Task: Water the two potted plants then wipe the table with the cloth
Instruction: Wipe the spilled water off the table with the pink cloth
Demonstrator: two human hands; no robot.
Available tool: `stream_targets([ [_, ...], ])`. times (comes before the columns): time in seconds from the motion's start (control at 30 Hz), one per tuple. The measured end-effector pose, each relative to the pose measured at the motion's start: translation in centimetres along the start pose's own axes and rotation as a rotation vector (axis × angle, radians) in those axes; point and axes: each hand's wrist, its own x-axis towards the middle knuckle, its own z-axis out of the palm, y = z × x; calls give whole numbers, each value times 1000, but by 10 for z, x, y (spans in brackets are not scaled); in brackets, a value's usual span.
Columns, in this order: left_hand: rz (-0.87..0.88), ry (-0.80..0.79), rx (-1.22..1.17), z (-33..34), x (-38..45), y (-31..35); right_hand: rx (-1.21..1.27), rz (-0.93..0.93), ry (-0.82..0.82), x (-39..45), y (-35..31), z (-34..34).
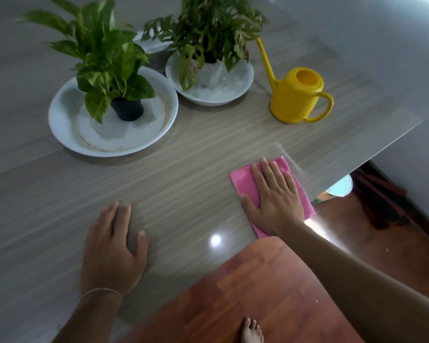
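The folded pink cloth [273, 191] lies flat on the glossy wood-grain counter [183, 169], near its edge at about four o'clock from the middle of the surface. The right hand [274, 196] presses down on it with fingers [265, 169] straight and spread, palm flat, nothing curled round the fabric. The left hand [112, 246] rests on the bare counter at about seven o'clock, fingers relaxed and open, holding nothing; to my eye it is bracing the body.

Wiping seems to be the step in hand. To do it well I would keep the palm square over the cloth so that it does not bunch or slide out from under, sweep in long overlapping passes along the grain, and go gently near the edge, where the cloth already overhangs a little. The dishes at the far side will want wiping round, or lifting, so the leaves are not brushed.

Counting outward: one cloth, two hands. Two plants: a broad-leaved green plant in a small black pot [126, 108] at ten o'clock, standing in a wide white dish [60, 125], and a split-leaved plant in a white pot [208, 73] at twelve, in a second white bowl [243, 82]. The two dishes sit just beside each other. One yellow plastic watering can [295, 97] with a long spout stands at two o'clock, apart from the bowl. One bare foot [252, 331] shows on the red-brown wooden floor [258, 280] below.
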Motion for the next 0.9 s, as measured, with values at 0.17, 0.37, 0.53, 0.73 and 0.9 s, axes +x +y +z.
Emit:
stream_targets([
  [0.17, -11, -12, -5, -1, -1, 2, 5, 24, 13, -5, -5, 1],
  [0.37, -30, -23, -12, 1, -2, 1, 18, 37, -12, -14, -49, 2],
  [0.53, -23, -73, -31, -2, -2, -2, 19, -56, 4, -24, -107, 5],
  [0.73, -118, -46, -162, -22, -11, -17, 63, -147, -2, -29, -178, 13],
  [0.9, -250, 29, 37, -61, -53, -73, 73, -233, -42, -39, -237, 16],
])
